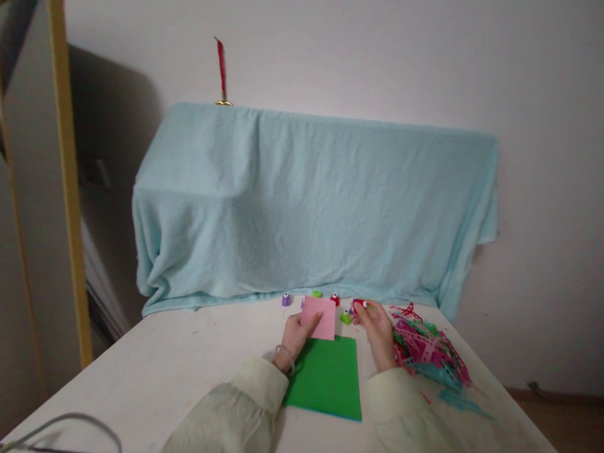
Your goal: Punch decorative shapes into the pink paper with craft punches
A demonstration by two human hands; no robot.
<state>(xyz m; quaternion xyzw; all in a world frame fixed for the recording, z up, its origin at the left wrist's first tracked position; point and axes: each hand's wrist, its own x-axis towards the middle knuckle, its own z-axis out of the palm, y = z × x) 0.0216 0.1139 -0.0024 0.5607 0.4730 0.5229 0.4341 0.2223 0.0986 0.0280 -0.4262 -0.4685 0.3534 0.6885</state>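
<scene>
While the left hand point(297, 333) lies on the white table point(188, 355) with its fingers closed round the lower edge of a pink sheet point(320, 317), the right hand point(378, 335) reaches forward past it. The pink sheet is held up at a tilt, its bottom edge just over the far end of a green sheet point(328, 379), which lies flat on the table between the two forearms. A clear bangle point(285, 357) sits on the left wrist, and both arms wear pale cream sleeves point(246, 403).

The right hand's fingers are curled together, and their tips pinch a small red punch point(359, 303) at the far side of the table. Just left of that hand stands a green punch point(346, 316), close to the pink sheet's right edge. Further along the same row, near the hanging edge of the cloth, are another red punch point(334, 298), a second green one point(317, 294) and a purple punch point(286, 299).

To the right of the right hand, a heap of punched paper strips point(426, 350) in pink, green and blue spreads toward the table's right edge. Behind the table a pale blue cloth point(312, 207) is draped over a long, box-like shape against the wall. A tall yellow-framed panel point(66, 178) stands at the left.
</scene>
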